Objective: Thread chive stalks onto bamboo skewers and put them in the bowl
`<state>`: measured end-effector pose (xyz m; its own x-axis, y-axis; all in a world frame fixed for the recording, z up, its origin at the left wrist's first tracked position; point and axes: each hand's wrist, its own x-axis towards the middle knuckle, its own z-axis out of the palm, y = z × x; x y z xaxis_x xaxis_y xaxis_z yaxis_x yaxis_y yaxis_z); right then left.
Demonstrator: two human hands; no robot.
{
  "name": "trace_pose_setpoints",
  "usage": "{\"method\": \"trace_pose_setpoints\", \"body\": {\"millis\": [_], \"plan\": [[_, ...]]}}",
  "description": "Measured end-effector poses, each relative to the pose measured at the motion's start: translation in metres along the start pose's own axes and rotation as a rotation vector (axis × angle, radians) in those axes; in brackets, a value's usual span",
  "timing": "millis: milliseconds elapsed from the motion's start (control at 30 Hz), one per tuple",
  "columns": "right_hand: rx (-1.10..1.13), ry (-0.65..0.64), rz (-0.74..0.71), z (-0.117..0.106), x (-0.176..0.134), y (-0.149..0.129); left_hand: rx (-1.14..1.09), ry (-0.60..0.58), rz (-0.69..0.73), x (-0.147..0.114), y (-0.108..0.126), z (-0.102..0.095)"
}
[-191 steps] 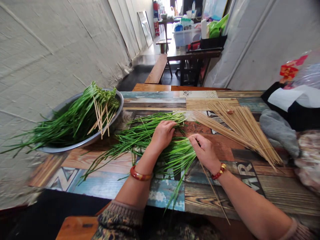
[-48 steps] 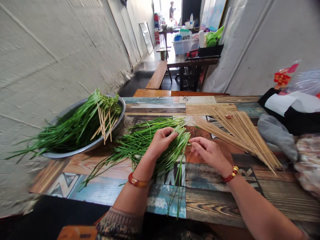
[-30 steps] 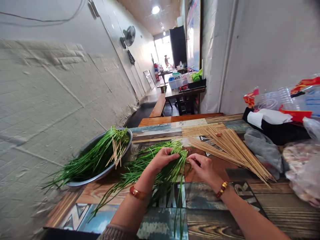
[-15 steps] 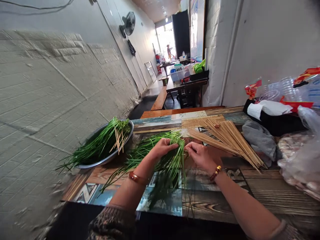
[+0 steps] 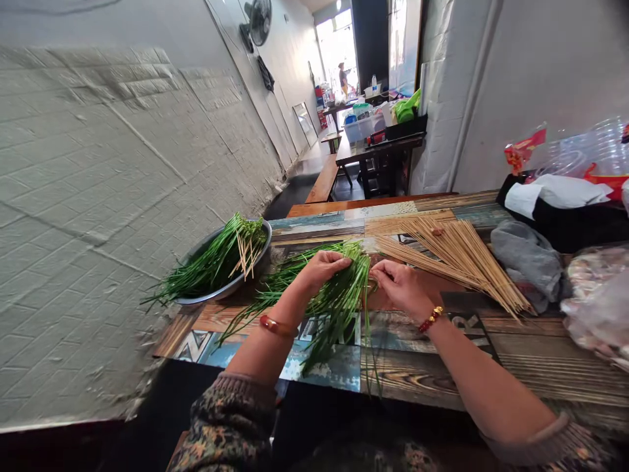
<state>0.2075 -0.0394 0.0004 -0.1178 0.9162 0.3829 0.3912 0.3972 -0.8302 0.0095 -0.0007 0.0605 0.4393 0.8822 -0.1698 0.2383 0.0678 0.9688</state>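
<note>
My left hand is closed round a bunch of green chives, whose long leaves hang down over the table's near part. Beside it, to the right, my right hand is pinched close to the pale stalk ends. What its fingertips hold, if anything, is too small to tell. More chives lie on the table under and left of my left hand. At the left stands a metal bowl heaped with chives, several of them on wooden skewers. Loose skewers lie fanned out beyond my right hand.
On the right are a grey plastic bag, a clear bag of pale pieces and a black item with white paper on it. A brick wall runs along the left. Farther off, a dark table holds boxes.
The whole view has shifted, so the table and hands appear slightly higher and to the right. Both hands keep nearly the same place by the chives, still close together.
</note>
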Motion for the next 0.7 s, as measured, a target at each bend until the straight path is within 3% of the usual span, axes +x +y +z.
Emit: {"method": "trace_pose_setpoints", "body": {"millis": [300, 533, 700], "plan": [[-0.042, 0.007, -0.044, 0.0, -0.002, 0.0, -0.003, 0.001, 0.016, -0.002, -0.006, 0.002], [0.014, -0.057, 0.029, -0.004, -0.001, -0.008, -0.097, -0.081, -0.025, -0.003, 0.002, 0.002], [0.072, -0.081, 0.111, -0.004, -0.003, -0.009, -0.068, -0.048, -0.093, 0.002, 0.0, 0.002]]}}
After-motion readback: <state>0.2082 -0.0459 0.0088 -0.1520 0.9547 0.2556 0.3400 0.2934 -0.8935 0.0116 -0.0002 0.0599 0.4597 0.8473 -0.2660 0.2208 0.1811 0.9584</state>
